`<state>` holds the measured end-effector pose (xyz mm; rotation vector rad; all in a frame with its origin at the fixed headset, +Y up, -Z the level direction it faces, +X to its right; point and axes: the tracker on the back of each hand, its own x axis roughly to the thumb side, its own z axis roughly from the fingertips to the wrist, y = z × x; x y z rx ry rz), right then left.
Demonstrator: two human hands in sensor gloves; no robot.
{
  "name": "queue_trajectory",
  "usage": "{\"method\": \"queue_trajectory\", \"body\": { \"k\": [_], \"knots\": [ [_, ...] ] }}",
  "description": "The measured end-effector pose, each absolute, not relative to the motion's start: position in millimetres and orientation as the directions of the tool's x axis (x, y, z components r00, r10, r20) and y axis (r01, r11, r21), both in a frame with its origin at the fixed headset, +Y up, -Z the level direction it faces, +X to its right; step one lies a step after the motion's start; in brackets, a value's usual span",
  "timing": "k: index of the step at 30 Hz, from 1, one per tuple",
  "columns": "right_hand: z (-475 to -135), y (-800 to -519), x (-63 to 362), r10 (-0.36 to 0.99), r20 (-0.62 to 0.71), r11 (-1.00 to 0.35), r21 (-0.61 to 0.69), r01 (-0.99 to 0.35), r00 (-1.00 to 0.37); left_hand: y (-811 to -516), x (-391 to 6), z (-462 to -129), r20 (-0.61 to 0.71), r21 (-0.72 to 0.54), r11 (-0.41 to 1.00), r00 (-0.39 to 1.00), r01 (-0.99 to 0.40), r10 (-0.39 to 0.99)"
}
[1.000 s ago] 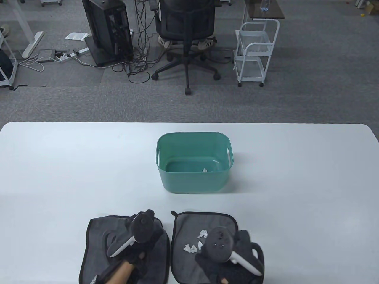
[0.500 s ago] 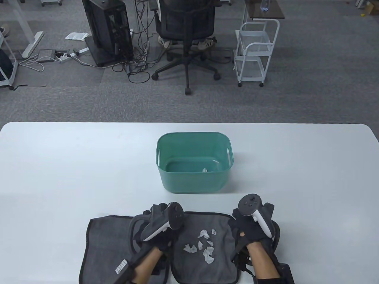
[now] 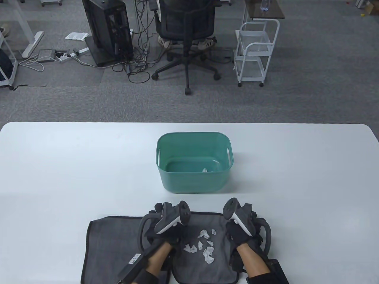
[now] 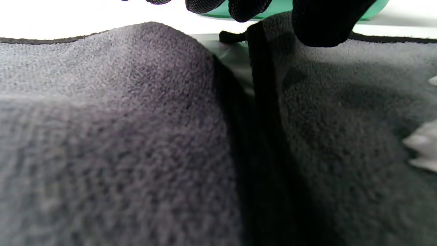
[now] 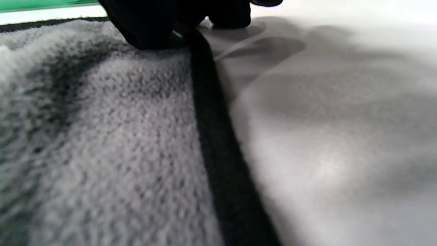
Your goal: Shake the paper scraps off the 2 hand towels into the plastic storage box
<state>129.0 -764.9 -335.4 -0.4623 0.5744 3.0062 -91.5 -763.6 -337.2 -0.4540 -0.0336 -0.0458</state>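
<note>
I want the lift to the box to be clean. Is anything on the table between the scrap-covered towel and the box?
Nothing visible. Only bare table lies between the right towel with its scraps and the box. Both hands, left and right, are at its far corners.

Scraps point(image 3: 204, 247) on right towel point(image 3: 219, 263)
</note>
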Motion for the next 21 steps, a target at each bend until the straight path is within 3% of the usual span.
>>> {"method": "queue_trajectory", "body": {
  "k": [8,16,21],
  "knots": [
    [-333.3,-762.0,119.8,-0.021,-0.244,-0.949,0.31,-0.057,-0.97,-765.0,-91.0,-337.7,0.043,-0.418,0.903,0.995,0.099,-0.089],
    [-327.1,-743.2,126.3,0.244,-0.261,-0.925,0.227,-0.305,-0.934,-744.2,-103.3,-332.6,0.032,-0.382,0.924,0.998,-0.04,0.056],
    [-321.5,-729.3,119.8,0.335,-0.234,-0.918,0.136,-0.372,-0.913,-726.9,-107.7,-327.2,0.05,-0.346,0.928,0.985,-0.136,0.163]
  ]
}}
